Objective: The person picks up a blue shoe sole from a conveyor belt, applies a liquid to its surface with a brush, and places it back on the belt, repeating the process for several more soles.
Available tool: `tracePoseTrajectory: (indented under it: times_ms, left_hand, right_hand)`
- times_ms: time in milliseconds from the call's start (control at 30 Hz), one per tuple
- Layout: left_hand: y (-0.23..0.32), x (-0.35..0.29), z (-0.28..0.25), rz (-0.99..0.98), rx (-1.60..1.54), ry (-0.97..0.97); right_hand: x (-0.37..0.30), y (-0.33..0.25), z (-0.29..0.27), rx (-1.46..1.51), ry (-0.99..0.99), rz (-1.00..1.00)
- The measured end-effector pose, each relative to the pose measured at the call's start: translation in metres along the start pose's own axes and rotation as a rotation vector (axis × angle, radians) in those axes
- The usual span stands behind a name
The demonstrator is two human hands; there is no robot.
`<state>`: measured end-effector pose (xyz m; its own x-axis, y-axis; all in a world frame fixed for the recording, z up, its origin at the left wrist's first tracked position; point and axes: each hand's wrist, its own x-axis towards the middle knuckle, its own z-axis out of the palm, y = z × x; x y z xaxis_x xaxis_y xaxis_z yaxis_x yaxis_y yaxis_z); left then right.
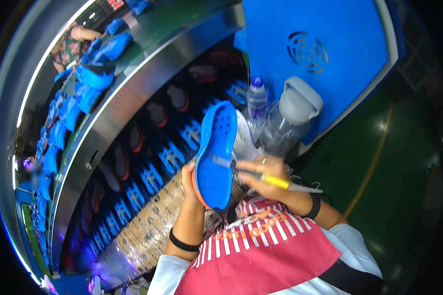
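A blue shoe sole (216,132) with raised sides and small holes near its toe end stands tilted lengthwise in front of me. My left hand (188,179) grips its left edge near the heel, and an orange-red rim shows low on that side. In my right hand (268,169) is a brush with a yellow and grey handle (275,181). Its pale tip, smeared by motion, is over the inside of the sole; whether it touches cannot be told. Behind the sole, partly hidden, is a white shoe-shaped piece (243,135).
A purple-capped bottle (257,101) and a clear jug with a grey lid (300,101) stand beside a blue vented panel (339,44). To the left, a curved metal rail (98,130) borders a line of blue shoe parts (86,93). Plastic-wrapped cardboard (152,223) lies below; another person (69,49) is far left.
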<state>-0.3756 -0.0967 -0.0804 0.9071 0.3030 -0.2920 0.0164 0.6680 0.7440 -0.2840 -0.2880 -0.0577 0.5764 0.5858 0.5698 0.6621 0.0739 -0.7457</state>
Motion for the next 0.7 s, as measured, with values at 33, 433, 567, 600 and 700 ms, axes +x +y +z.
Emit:
tracePoseTrajectory:
  times_ms: [33, 433, 567, 600, 700]
  left_hand:
    - [0.003, 0.001, 0.003, 0.017, 0.006, -0.025]
    - [0.155, 0.086, 0.132, 0.635, -0.014, -0.401]
    - [0.263, 0.174, 0.152, 0.468, -0.125, -0.241]
    - [0.262, 0.182, 0.176, 0.464, -0.087, 0.005]
    - [0.254, 0.193, 0.171, 0.589, 0.460, 0.069]
  right_hand:
    - [0.001, -0.006, -0.005, 0.044, -0.089, -0.086]
    - [-0.013, -0.036, -0.058, 0.371, 0.307, 0.383]
    - [-0.013, -0.054, -0.046, 0.349, 0.278, 0.356]
    - [-0.015, -0.050, -0.048, 0.305, 0.326, 0.372]
    - [-0.028, -0.046, -0.050, 0.364, 0.426, 0.387]
